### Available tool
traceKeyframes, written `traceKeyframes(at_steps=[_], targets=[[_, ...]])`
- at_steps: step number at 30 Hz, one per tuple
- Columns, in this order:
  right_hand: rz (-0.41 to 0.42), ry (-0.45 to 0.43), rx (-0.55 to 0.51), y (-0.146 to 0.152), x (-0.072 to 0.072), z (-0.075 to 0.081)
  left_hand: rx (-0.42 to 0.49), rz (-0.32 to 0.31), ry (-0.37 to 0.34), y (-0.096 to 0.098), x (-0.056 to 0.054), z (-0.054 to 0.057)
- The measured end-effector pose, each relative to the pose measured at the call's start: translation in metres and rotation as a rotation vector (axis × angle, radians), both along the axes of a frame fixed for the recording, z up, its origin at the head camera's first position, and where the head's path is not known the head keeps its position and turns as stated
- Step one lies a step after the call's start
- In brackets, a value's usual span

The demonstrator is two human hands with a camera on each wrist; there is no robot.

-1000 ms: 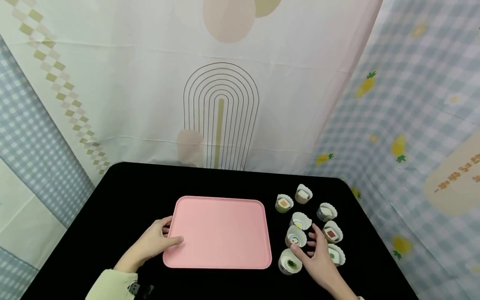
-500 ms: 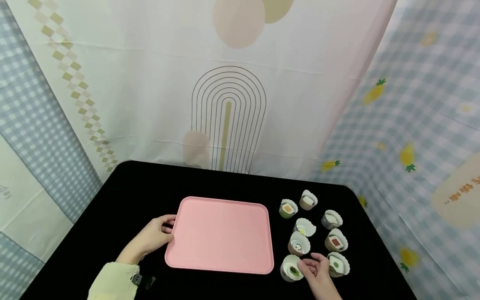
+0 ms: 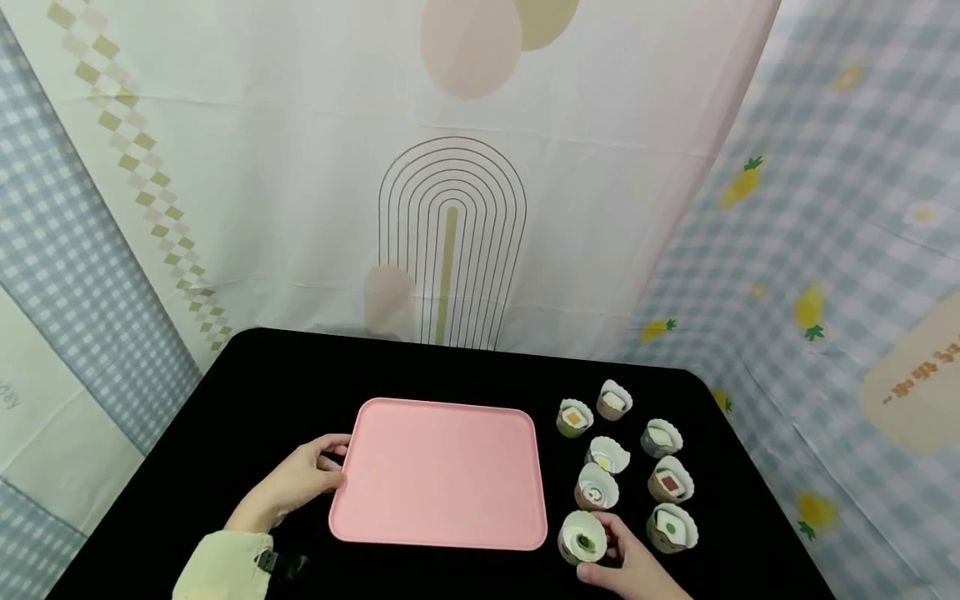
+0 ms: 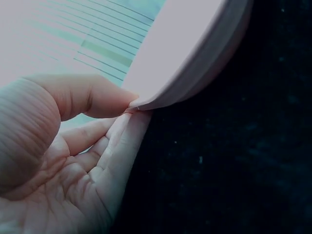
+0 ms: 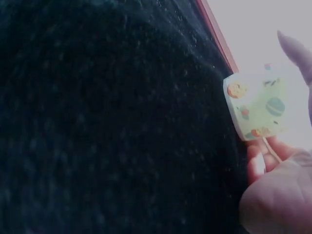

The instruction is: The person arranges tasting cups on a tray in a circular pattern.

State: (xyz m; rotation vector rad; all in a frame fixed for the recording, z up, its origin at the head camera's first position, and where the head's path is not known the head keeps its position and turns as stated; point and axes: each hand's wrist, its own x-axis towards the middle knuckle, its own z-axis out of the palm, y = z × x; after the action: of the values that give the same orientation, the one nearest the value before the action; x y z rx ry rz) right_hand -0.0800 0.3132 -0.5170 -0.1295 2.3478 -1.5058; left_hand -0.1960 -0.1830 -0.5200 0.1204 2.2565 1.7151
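Note:
A pink rectangular tray [image 3: 438, 475] lies on the black table. My left hand [image 3: 303, 477] is at its left edge; in the left wrist view the thumb [image 4: 97, 95] meets the tray rim [image 4: 170, 87] from above and the fingers come from below. At the tray's right, my right hand [image 3: 626, 558] curves around the nearest paper baking cup [image 3: 572, 542], which has something green inside. Its thumb lies on the near side, its fingers on the far right side. In the right wrist view this cup [image 5: 261, 107] shows a cookie print, with fingers [image 5: 273, 151] against it.
Several more scalloped paper cups stand right of the tray, including one with an orange square [image 3: 573, 418], one with a red square [image 3: 671, 482] and one with a green dot [image 3: 671, 529]. A patterned curtain [image 3: 322, 208] hangs behind the black table [image 3: 300, 367].
My right hand has moved from among the cups toward the table's front, to the nearest cup, and its fingers have come around it. My left thumb has drawn back to the tray's rim.

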Motion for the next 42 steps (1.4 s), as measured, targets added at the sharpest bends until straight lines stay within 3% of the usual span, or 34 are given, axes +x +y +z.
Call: traceKeyframes(at_steps=[5,12,18,24,29,36,42], targets=[[-0.027,-0.001,0.122,-0.003,0.001,0.001,0.031,-0.002,-0.003,0.001,0.003,-0.003],[-0.062,0.043,0.177,-0.01,0.004,-0.001,0.05,-0.021,0.0,-0.002,0.007,-0.005],[-0.097,0.038,0.174,-0.015,0.004,0.002,0.033,-0.013,0.003,-0.003,0.004,-0.001],[-0.151,-0.01,0.105,-0.02,0.001,0.015,0.035,-0.029,0.024,-0.001,-0.002,0.003],[-0.187,0.06,0.031,-0.039,-0.003,0.028,0.04,-0.024,0.032,-0.001,-0.001,0.001],[-0.237,0.159,-0.005,-0.08,-0.02,0.038,0.031,0.02,0.009,-0.001,0.001,-0.003],[-0.242,0.186,-0.029,-0.105,-0.043,0.028,0.021,0.014,0.002,-0.001,0.005,-0.002]])
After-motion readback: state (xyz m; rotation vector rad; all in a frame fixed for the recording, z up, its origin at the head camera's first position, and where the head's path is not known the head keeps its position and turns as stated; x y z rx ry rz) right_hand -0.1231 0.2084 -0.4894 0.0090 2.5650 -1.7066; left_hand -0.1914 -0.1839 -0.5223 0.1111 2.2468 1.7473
